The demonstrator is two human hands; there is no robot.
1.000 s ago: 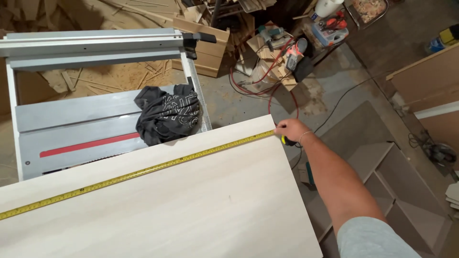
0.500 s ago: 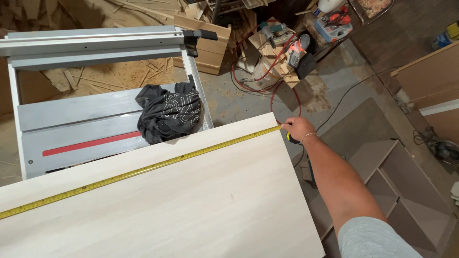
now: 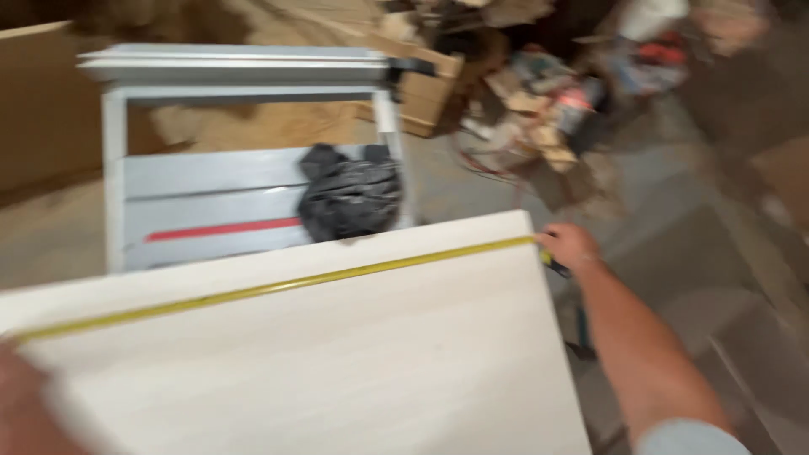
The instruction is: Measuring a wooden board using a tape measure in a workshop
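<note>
Pale, smooth wood-grain panel (image 3: 337, 362), flat and rectangular, crossed by thin yellow tape measure (image 3: 278, 288). Right hand (image 3: 569, 246) outstretched past panel's far corner, curled around tape's case. Left hand (image 3: 21, 404) blurred at near corner; grip unclear.

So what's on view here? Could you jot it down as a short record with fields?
Setting: cluttered workshop, picture blurred by motion
Right hand: at the board's far right corner, closed on the tape measure's case
Left hand: blurred, at the board's near left edge by the tape's other end; grip unclear
Tape measure: yellow blade stretched along the board
Board: large pale panel, lying flat
Table saw: grey, behind the board, red stripe
Dark cloth: bunched on the saw
</note>
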